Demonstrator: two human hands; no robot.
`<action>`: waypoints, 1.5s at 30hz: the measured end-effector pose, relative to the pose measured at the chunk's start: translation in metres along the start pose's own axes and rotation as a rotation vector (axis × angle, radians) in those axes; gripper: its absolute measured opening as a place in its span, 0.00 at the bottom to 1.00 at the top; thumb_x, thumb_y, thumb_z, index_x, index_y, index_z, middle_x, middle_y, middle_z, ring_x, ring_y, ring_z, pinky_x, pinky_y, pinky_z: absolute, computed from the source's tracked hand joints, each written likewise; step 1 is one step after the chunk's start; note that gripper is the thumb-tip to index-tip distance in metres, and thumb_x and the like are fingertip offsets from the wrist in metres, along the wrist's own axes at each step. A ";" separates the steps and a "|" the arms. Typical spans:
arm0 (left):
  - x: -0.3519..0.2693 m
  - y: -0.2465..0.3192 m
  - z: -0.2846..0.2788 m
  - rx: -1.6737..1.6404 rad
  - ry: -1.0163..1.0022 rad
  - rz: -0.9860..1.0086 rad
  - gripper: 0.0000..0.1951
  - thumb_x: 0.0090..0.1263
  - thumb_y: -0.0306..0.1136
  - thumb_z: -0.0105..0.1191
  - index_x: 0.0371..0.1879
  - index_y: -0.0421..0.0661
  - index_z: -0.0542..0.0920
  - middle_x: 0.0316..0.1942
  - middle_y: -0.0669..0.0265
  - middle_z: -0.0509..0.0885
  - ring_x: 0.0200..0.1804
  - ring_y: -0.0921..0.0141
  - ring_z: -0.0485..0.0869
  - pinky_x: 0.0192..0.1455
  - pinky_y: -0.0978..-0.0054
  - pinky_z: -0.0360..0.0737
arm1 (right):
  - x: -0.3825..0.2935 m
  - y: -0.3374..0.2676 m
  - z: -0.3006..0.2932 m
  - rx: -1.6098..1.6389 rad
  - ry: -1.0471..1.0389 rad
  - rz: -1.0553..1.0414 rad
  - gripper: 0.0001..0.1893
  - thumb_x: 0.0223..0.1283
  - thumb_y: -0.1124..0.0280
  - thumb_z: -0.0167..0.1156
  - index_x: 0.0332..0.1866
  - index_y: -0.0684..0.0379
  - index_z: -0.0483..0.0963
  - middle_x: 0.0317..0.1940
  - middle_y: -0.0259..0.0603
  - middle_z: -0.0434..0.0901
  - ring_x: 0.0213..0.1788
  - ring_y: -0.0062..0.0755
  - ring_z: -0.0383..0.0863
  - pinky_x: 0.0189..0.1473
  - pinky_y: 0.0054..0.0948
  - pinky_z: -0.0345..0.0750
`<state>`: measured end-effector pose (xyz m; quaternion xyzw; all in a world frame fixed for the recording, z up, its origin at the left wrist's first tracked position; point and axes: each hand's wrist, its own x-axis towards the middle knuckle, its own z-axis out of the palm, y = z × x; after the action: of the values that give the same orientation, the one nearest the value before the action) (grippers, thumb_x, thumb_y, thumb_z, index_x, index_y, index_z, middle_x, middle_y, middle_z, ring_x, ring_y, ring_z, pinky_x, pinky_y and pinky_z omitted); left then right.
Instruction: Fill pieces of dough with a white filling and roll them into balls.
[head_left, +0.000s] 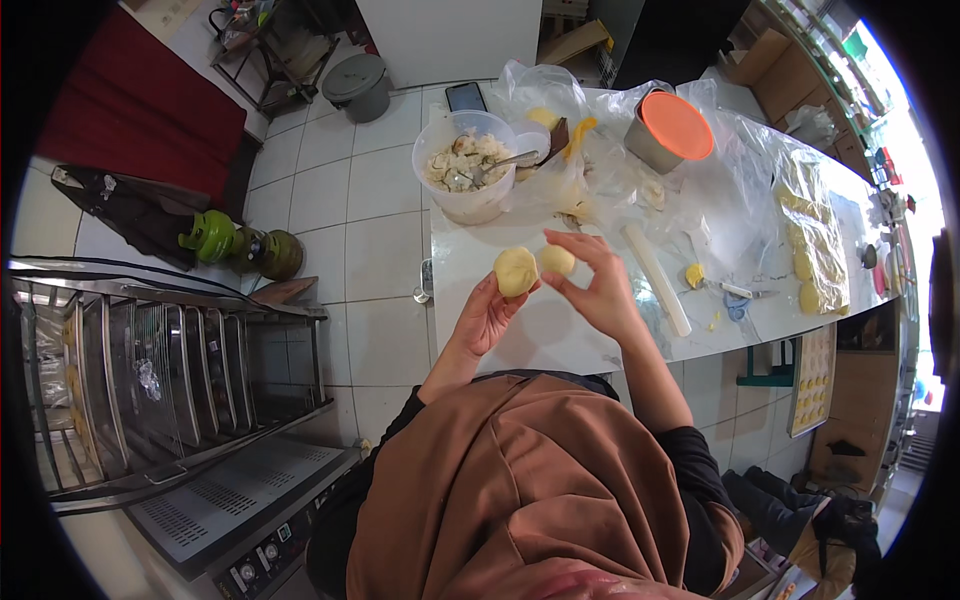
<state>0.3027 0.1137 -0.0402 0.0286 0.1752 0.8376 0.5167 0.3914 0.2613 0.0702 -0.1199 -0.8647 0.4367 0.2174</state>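
Note:
My left hand (487, 315) holds a pale yellow dough ball (515, 271), gathered into folds on its right side. Between the thumb and fingers of my right hand (596, 277) is a smaller, smooth dough ball (557, 260), just to the right of the first. Both hands are above the near left part of the marble-patterned table (517, 345). Beyond them stands a translucent plastic tub (469, 204) with a whitish, rice-like filling (457, 161) and a metal spoon (510, 160) in it. A white rolling pin (656, 281) lies right of my right hand.
A metal container (651, 146) with an orange lid (677, 126) and crumpled plastic sheets stand farther back. Scissors (736, 305) and plastic-covered dough portions (810, 247) lie at right. A phone (466, 97) rests at the back edge. A metal rack (187, 367) is on the left.

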 end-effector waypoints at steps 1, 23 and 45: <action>0.000 0.001 0.008 0.084 -0.008 0.028 0.23 0.69 0.40 0.42 0.56 0.37 0.60 0.50 0.54 0.72 0.52 0.63 0.75 0.51 0.79 0.78 | -0.001 0.000 -0.001 -0.001 0.001 0.003 0.20 0.42 0.72 0.65 0.45 0.59 0.75 0.41 0.38 0.78 0.44 0.38 0.74 0.51 0.33 0.68; -0.005 -0.001 0.037 0.088 -0.094 -0.201 0.26 0.68 0.43 0.43 0.61 0.44 0.57 0.52 0.61 0.71 0.51 0.68 0.75 0.55 0.71 0.75 | -0.010 0.008 0.009 -0.215 -0.043 -0.291 0.06 0.42 0.74 0.61 0.29 0.58 0.79 0.26 0.32 0.78 0.34 0.30 0.70 0.43 0.30 0.62; -0.006 -0.012 0.024 0.209 -0.047 -0.050 0.28 0.57 0.27 0.57 0.58 0.45 0.63 0.51 0.64 0.72 0.53 0.69 0.73 0.54 0.69 0.75 | -0.012 0.004 -0.003 -0.097 -0.083 0.141 0.06 0.42 0.70 0.63 0.28 0.58 0.80 0.24 0.39 0.78 0.31 0.36 0.73 0.42 0.32 0.64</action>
<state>0.3216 0.1196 -0.0212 0.0976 0.2503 0.8007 0.5355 0.4035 0.2604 0.0653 -0.1727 -0.8824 0.4133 0.1442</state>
